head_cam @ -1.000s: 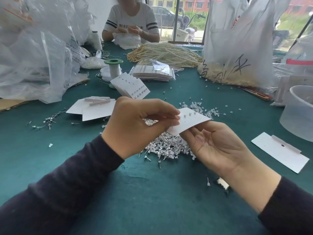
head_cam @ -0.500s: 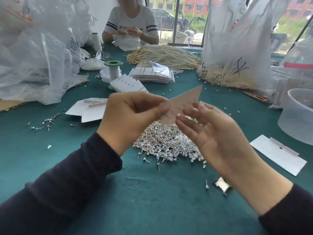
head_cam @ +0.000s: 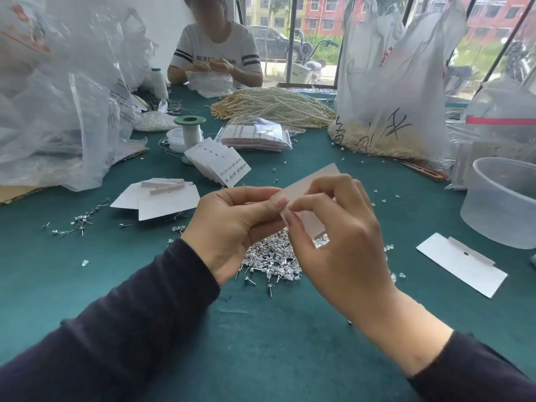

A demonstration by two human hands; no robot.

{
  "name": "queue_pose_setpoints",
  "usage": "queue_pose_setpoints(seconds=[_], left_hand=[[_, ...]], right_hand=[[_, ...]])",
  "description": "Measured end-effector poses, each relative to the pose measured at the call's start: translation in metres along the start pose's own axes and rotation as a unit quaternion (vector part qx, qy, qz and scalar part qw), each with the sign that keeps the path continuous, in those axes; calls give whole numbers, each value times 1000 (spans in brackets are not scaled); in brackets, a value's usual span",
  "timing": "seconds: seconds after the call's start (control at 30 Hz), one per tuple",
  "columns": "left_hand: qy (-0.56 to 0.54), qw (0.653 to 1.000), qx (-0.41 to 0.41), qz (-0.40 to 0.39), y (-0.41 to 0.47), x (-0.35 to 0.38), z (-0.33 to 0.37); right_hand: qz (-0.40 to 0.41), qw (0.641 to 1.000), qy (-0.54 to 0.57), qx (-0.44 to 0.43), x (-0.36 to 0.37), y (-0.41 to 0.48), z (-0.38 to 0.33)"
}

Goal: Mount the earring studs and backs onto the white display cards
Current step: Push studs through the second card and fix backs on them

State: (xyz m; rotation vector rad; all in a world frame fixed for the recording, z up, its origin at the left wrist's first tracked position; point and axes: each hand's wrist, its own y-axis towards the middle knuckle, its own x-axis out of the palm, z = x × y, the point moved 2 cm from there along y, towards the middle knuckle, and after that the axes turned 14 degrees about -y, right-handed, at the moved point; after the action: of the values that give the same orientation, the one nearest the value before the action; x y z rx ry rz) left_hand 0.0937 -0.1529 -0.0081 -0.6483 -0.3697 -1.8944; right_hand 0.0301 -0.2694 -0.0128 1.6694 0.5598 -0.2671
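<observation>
Now my left hand [head_cam: 232, 224] and right hand [head_cam: 336, 230] both pinch the card [head_cam: 316, 181] at its near edge, its length slanting toward one o'clock, studs [head_cam: 269, 258] piled at six.

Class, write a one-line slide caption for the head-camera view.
Left hand and right hand pinch a white display card above the pile of earring studs on the green table.
</observation>
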Motion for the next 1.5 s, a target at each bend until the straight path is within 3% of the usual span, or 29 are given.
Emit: queue_pose_setpoints(seconds=[0.43,0.73,0.87,0.97,1.07,1.13,1.23,1.33,1.5], left_hand=[[24,1000,0,-8,0,0,-5],[78,992,-80,-65,-1,1,-11],[127,991,-31,-16,3,-4,-7],[132,991,-12,24,6,-10,-2],[128,991,-8,40,9,-13,1],[133,990,-8,45,10,-14,0],[158,986,-1,56,11,-15,-1],[182,982,8,57,12,-16,-1],[194,980,12,49,12,-16,-2]], right_hand=[[-11,999,-31,2,2,-2,1],[-19,998,-58,-11,0,0,2],[-18,998,21,-57,-14,12,12],[-8,999,-2,36,-31,27,43],[-157,969,-94,167,-35,33,88],[-299,927,-125,189,-33,29,109],[-417,882,-111,189,-30,22,119],[-459,866,-100,171,-26,18,115],[-423,885,-121,150,-24,18,111]])
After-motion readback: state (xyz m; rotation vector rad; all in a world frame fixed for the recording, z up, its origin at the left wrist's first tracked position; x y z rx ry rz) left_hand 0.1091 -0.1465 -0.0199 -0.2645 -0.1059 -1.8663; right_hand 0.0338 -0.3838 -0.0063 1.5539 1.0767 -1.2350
